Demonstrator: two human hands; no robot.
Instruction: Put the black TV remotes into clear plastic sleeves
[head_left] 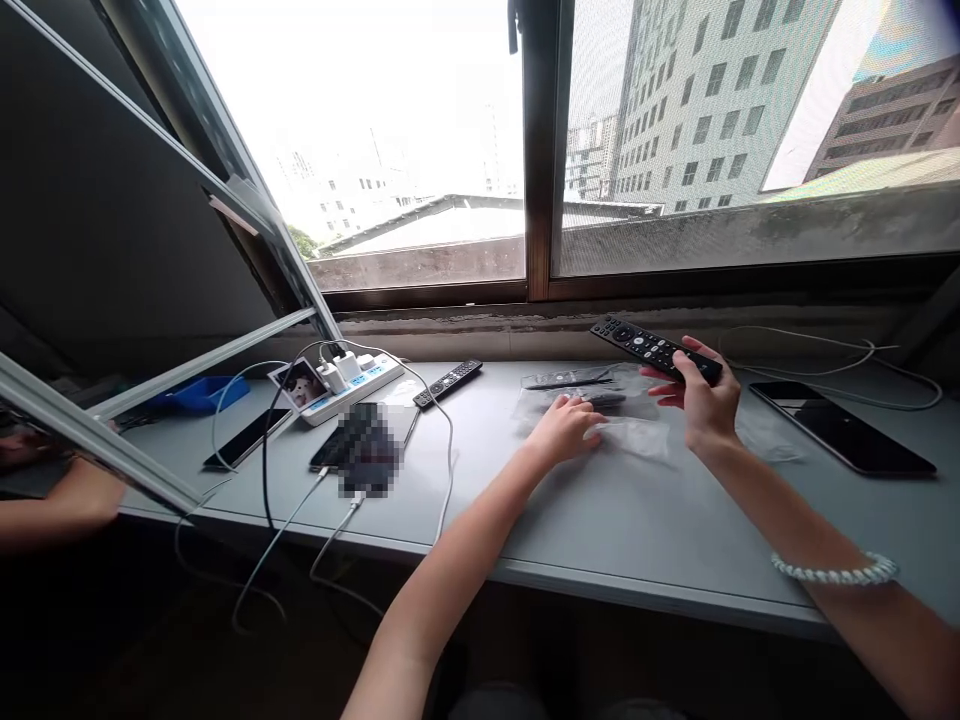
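- Reaching in closest of all with a bare left arm (pixel 442 600) and a bare right arm (pixel 780 510), wearing a pale bracelet (pixel 832 571) on the right one.
- Pinching a black remote (pixel 637 342) in the right hand (pixel 706 392), thumb on top near one end, fingers underneath.
- Holding it up over the desk (pixel 600 545), buttons showing, with most of it poking out to the left of the palm, toward the window (pixel 538 180).
- Touching some clear bags (pixel 637 438) with the left hand (pixel 566 428), below and left of the lifted remote. Fingers bent a little; can't tell if pinching any plastic.
- Inside the bags, long dark things (pixel 600 397), hard to make out.
- Well to the left of the left hand, a second remote (pixel 450 383), lying flat near the power strip (pixel 358 384).
- In front of the strip, a phone (pixel 409 422), partly blurred, with cords (pixel 304 500) at its near edge.
- Right of the right hand, a black phone (pixel 844 427), flat on the desk.
- Far left, past the metal frame (pixel 277 328), another person's arm (pixel 84 495).
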